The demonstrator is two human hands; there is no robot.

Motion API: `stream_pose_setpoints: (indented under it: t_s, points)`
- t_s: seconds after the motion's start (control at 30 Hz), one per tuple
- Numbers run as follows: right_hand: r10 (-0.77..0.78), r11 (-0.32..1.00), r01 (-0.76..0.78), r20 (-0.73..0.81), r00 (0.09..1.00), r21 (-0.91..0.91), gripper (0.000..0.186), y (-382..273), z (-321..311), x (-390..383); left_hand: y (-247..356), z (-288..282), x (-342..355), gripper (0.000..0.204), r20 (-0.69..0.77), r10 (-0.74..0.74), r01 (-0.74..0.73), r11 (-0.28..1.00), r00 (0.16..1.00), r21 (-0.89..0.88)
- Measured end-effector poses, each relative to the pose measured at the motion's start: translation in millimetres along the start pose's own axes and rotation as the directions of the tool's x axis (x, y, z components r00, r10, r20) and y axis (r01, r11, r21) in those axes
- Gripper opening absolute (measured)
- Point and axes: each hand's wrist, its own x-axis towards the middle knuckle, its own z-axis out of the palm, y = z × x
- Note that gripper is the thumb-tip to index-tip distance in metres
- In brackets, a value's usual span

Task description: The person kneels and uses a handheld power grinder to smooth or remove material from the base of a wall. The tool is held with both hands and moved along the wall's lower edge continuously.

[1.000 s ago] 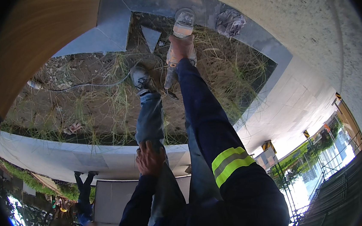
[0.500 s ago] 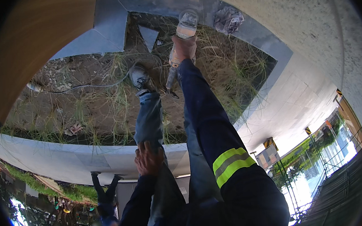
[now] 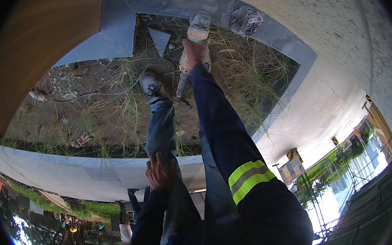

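Note:
My right hand [image 3: 197, 52] is closed around the body of a dusty orange angle grinder [image 3: 197, 32]. The tool's rounded head rests over the grey stone border [image 3: 167, 1], at the far edge of a soil bed. Its tail and dark cord end point back toward me, beside my boot. On my left leg lies my left hand [image 3: 161, 171], fingers stretched out and holding nothing. To the right of the grinder's head, a crumpled, dirty cloth or bag [image 3: 246, 21] sits on the stone. The underside of the grinder is hidden.
My left boot [image 3: 153, 85] stands in the soil bed [image 3: 97, 115] among grass tufts. A grey cable [image 3: 95, 94] runs left across it. A triangular stone piece [image 3: 159, 40] lies near the corner. A rough pale wall [image 3: 331, 22] rises at right. People are behind me.
My right hand and the grinder have shifted slightly left. My left hand stays on my leg. Behind me, the people's positions differ.

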Motion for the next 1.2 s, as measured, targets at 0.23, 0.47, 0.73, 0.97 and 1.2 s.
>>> stream_pose_setpoints:
  t_s: [0.23, 0.47, 0.73, 0.97, 1.2]
  points:
    - [-0.029, 0.997, 0.028, 0.025, 0.999, 0.067, 0.074, 11, 3, 4, -2, 5, 2, 0.054, 0.004, 0.010, -0.010, 0.999, 1.000, -0.032]
    - [0.003, 0.997, -0.002, -0.011, 1.000, 0.082, 0.075, 14, -1, 2, -4, 8, 0, 0.054, -0.023, 0.018, -0.019, 0.999, 1.000, -0.036]
    - [-0.019, 0.999, 0.020, 0.056, 0.998, -0.026, 0.075, -1, 19, -8, -6, 6, 1, 0.054, -0.009, 0.019, -0.020, 0.998, 1.000, -0.058]
    - [-0.025, 1.000, 0.025, 0.023, 0.999, -0.005, 0.070, -12, 13, -12, -9, 13, -1, 0.056, -0.017, 0.008, -0.009, 0.999, 1.000, -0.036]
    - [-0.049, 0.996, 0.060, 0.154, 0.987, -0.068, 0.073, -54, 49, -32, -10, 12, 1, 0.054, -0.033, 0.010, -0.011, 0.999, 0.999, -0.047]
